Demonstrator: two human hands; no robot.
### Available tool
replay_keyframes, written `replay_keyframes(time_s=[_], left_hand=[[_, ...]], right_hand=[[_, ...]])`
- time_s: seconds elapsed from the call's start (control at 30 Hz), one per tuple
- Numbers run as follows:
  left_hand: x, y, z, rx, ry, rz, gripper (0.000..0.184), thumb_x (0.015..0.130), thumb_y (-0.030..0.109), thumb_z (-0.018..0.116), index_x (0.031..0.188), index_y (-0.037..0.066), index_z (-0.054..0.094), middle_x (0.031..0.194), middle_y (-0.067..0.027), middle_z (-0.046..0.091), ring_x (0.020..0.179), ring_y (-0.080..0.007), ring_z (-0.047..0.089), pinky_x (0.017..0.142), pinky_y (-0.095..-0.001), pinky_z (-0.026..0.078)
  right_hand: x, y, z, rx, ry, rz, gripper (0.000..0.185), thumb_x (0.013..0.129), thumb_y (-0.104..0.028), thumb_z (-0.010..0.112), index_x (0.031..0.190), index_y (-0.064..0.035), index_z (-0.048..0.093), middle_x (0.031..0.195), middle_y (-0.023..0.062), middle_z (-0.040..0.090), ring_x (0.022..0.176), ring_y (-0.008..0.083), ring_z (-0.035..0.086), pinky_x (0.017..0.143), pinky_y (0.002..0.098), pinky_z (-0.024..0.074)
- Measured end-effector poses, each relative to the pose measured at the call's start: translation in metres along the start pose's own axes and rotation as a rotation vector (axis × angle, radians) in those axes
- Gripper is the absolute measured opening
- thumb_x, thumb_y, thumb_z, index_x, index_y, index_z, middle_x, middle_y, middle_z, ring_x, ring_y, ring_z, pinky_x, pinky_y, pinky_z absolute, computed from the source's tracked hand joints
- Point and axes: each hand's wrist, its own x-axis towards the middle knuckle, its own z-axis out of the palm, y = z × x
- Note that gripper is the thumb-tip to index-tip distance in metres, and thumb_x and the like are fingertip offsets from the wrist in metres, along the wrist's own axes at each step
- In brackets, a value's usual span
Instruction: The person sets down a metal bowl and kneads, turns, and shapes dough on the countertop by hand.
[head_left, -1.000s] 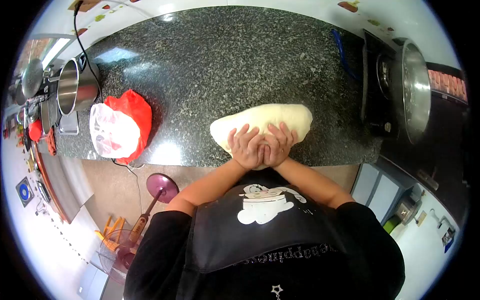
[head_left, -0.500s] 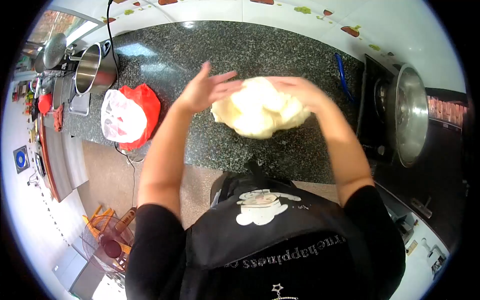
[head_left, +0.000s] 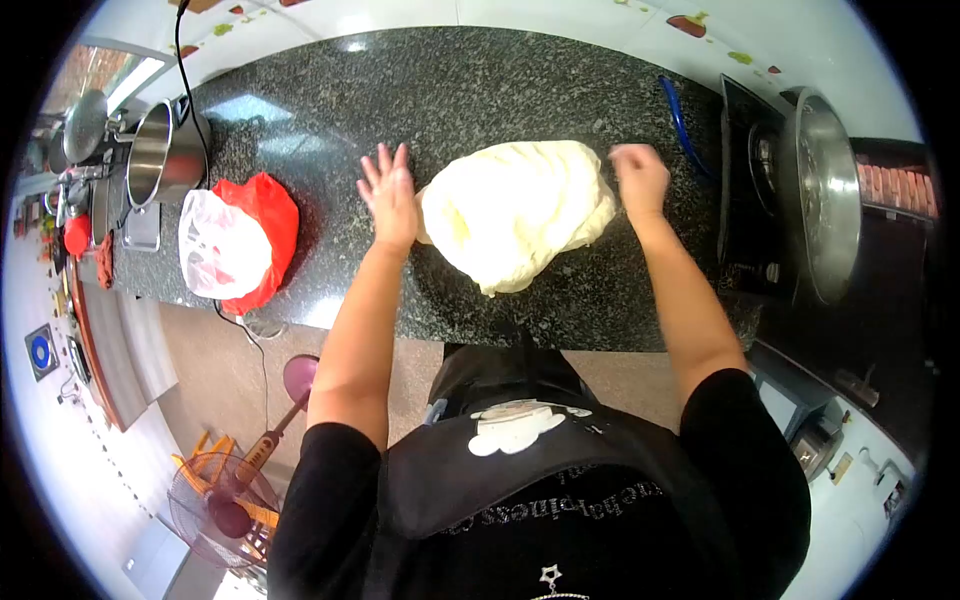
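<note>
A large pale lump of dough [head_left: 515, 210] lies on the dark speckled counter [head_left: 470, 90], its top folded and uneven. My left hand [head_left: 392, 200] is at the dough's left edge, fingers spread and pointing away from me, holding nothing. On the other side, my right hand [head_left: 641, 182] is just off the dough's right edge. Its fingers are curled in together, slightly blurred, with nothing visible in them.
A red and white plastic bag [head_left: 235, 245] sits on the counter at the left, near a steel pot [head_left: 165, 160]. On the right are a blue object [head_left: 678, 120], a black stove [head_left: 755, 190] and a large metal bowl [head_left: 828, 195]. A fan [head_left: 228, 515] stands below left.
Both hands were pressed together on the smooth dough, then lifted over it. Now they are apart at its two sides. The dough has turned from a long smooth shape into a bulkier folded lump.
</note>
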Motion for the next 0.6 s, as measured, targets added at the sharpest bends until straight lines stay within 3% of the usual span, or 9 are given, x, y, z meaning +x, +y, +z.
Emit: replay_keyframes(time_s=[0.03, 0.1, 0.2, 0.23, 0.3, 0.37, 0.43, 0.5, 0.6], left_hand=[[0.0, -0.011, -0.009, -0.001, 0.016, 0.02, 0.059, 0.109, 0.044, 0.018, 0.153, 0.014, 0.044, 0.165, -0.015, 0.027, 0.155, -0.0421, 0.004, 0.121, -0.0576, -0.006], [0.004, -0.023, -0.017, 0.019, 0.002, -0.046, 0.058, 0.109, 0.04, 0.018, 0.152, 0.014, 0.045, 0.165, -0.0151, 0.028, 0.155, -0.0425, 0.006, 0.121, -0.0579, -0.006], [0.014, 0.013, 0.011, -0.12, -0.194, -0.022, 0.06, 0.109, 0.047, 0.021, 0.16, 0.015, 0.027, 0.166, -0.0159, 0.024, 0.154, -0.0388, 0.012, 0.123, -0.0543, 0.002], [0.01, 0.036, 0.018, -0.222, -0.29, -0.033, 0.062, 0.109, 0.049, 0.023, 0.162, 0.016, 0.02, 0.166, -0.0161, 0.022, 0.154, -0.0376, 0.015, 0.124, -0.0524, 0.006], [-0.015, 0.088, 0.002, -1.3, -0.453, -0.351, 0.067, 0.109, 0.053, 0.02, 0.164, 0.016, 0.009, 0.167, -0.0182, 0.017, 0.152, -0.0352, 0.021, 0.125, -0.0452, 0.015], [-0.041, 0.114, -0.03, -1.288, -0.454, -0.319, 0.071, 0.109, 0.054, 0.016, 0.163, 0.009, 0.005, 0.164, -0.02, 0.021, 0.148, -0.0345, 0.029, 0.123, -0.0421, 0.023], [-0.067, 0.128, -0.06, -1.438, -0.413, -0.45, 0.073, 0.106, 0.054, 0.035, 0.159, 0.004, 0.024, 0.161, -0.0226, 0.028, 0.148, -0.0335, 0.031, 0.121, -0.0418, 0.026], [-0.087, 0.138, -0.059, -0.629, -0.443, -0.027, 0.075, 0.094, 0.057, 0.054, 0.149, 0.006, 0.044, 0.141, -0.0243, 0.041, 0.131, -0.0365, 0.041, 0.111, -0.0465, 0.033], [-0.142, 0.132, -0.033, -0.069, -0.027, 0.312, 0.065, 0.087, 0.055, 0.063, 0.139, 0.016, 0.059, 0.109, -0.0179, 0.045, 0.1, -0.0372, 0.045, 0.093, -0.0525, 0.036]], right_hand=[[0.003, 0.026, 0.0, 0.297, 0.192, 0.131, 0.021, 0.093, -0.015, 0.059, 0.104, -0.003, 0.073, 0.106, 0.0133, 0.072, 0.099, 0.0284, 0.068, 0.088, 0.0376, 0.0519], [0.007, 0.042, 0.013, 0.069, 0.22, -0.166, 0.025, 0.096, -0.014, 0.053, 0.11, -0.005, 0.072, 0.118, 0.0132, 0.068, 0.112, 0.0284, 0.063, 0.1, 0.0397, 0.0474], [-0.011, 0.012, 0.063, 0.056, -0.201, -0.125, 0.051, 0.108, -0.041, 0.024, 0.14, -0.022, 0.059, 0.155, 0.0076, 0.047, 0.152, 0.0412, 0.009, 0.125, 0.053, 0.0056], [-0.01, -0.004, 0.065, 0.534, -0.369, 0.182, 0.052, 0.109, -0.042, 0.025, 0.145, -0.0184, 0.054, 0.152, 0.0102, 0.049, 0.148, 0.0373, 0.029, 0.124, 0.0499, 0.0189], [-0.028, -0.062, 0.045, 0.911, -0.536, 0.351, 0.055, 0.11, -0.045, 0.026, 0.142, -0.0125, 0.056, 0.149, 0.0132, 0.051, 0.136, 0.0319, 0.047, 0.117, 0.0458, 0.0354], [-0.062, -0.075, 0.04, 1.028, -0.52, 0.114, 0.056, 0.109, -0.045, 0.031, 0.136, -0.006, 0.061, 0.145, 0.0148, 0.054, 0.127, 0.0255, 0.057, 0.109, 0.0412, 0.046], [-0.109, -0.114, 0.01, 0.721, -0.309, 0.155, 0.053, 0.109, -0.041, 0.04, 0.101, -0.0007, 0.074, 0.105, 0.0115, 0.074, 0.098, 0.0226, 0.07, 0.092, 0.0427, 0.0567], [-0.161, -0.132, 0.018, 0.684, -0.115, 0.305, 0.033, 0.102, -0.019, 0.055, 0.075, -0.0046, 0.067, 0.077, 0.006, 0.071, 0.069, 0.0204, 0.065, 0.068, 0.0443, 0.0532], [-0.189, -0.136, 0.029, -0.009, 0.056, -0.336, 0.024, 0.089, -0.019, 0.063, 0.069, -0.0075, 0.058, 0.076, 0.0092, 0.06, 0.08, 0.0313, 0.058, 0.075, 0.0479, 0.0451]])
